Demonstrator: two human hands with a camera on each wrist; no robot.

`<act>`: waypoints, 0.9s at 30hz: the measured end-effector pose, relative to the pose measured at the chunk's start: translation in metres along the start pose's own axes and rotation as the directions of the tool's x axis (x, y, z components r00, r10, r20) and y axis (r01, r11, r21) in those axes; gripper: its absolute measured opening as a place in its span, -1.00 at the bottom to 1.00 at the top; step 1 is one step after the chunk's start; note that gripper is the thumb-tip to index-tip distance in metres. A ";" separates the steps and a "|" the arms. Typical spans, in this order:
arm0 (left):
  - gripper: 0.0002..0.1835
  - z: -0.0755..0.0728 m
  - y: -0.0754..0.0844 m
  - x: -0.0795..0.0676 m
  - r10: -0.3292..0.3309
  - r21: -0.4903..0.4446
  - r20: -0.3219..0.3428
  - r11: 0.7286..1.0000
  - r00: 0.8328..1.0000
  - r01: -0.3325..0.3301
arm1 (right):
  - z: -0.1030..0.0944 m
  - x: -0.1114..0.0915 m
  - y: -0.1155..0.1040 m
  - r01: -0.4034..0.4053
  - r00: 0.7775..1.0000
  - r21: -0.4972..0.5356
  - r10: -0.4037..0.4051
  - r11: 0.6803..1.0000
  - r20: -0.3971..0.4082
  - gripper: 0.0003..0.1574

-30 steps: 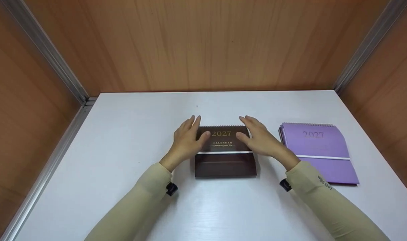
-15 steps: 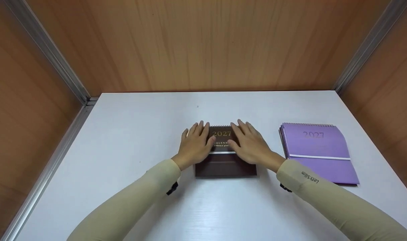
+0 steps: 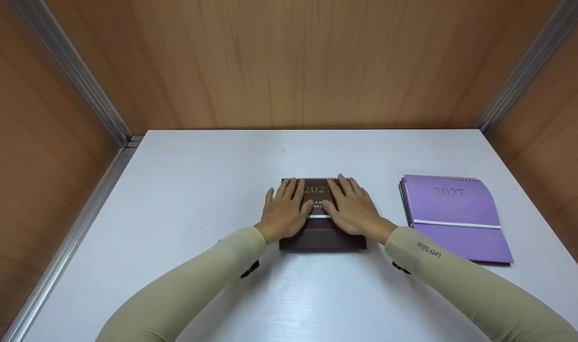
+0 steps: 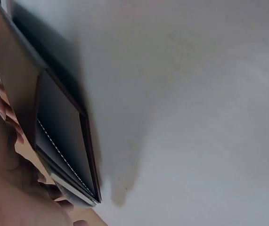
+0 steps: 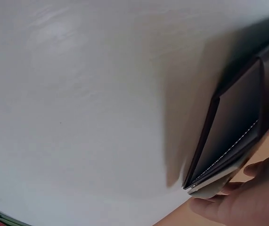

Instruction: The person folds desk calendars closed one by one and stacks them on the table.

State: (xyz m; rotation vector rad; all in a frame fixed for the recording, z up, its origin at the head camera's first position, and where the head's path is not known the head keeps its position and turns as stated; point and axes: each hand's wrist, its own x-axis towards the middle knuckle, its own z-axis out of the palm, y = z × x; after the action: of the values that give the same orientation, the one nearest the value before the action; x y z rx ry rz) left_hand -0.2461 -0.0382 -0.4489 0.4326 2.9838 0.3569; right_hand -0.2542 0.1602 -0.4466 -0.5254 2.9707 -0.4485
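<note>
A dark brown spiral-bound desk calendar (image 3: 323, 240) with gold "2027" lettering and a white elastic band stands on the white table, in the middle of the head view. My left hand (image 3: 285, 211) lies with straight fingers on the left part of its cover. On the right part rests my right hand (image 3: 353, 209), fingers also straight and pointing at the spiral. The two thumbs almost meet over the small print, hiding some of it. Both wrist views show the folded stand from the side, the calendar (image 4: 63, 132) forming a hollow wedge.
To the right lies a purple 2027 calendar (image 3: 455, 204) with a white band, on top of other dark covers. Wooden panels (image 3: 289, 61) rise behind and at both sides of the white table (image 3: 213, 166). Metal posts stand in the corners.
Both hands have come down and inward from beside the brown calendar onto its cover, the thumbs drawing closer together. Neither calendar has visibly moved on the table.
</note>
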 end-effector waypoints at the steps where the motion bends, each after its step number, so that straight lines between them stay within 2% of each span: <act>1: -0.29 0.000 0.000 0.000 -0.002 0.001 0.001 1.000 1.000 0.002 | 0.001 0.000 0.000 -0.003 1.000 -0.004 0.003 1.000 0.003 -0.16; 19: -0.28 0.010 0.000 -0.004 0.004 0.013 0.056 1.000 0.998 -0.005 | 0.018 -0.006 0.003 -0.022 0.999 -0.027 0.023 0.999 0.028 -0.16; 27: -0.29 0.013 0.000 -0.005 0.003 0.022 0.058 1.000 0.998 -0.004 | 0.021 -0.006 0.003 -0.021 0.999 -0.028 0.022 0.999 0.038 -0.15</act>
State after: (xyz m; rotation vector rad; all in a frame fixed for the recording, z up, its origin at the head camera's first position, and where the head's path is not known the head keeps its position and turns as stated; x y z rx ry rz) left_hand -0.2392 -0.0366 -0.4615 0.4432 2.9338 0.3059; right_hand -0.2464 0.1591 -0.4669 -0.4988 2.9466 -0.3913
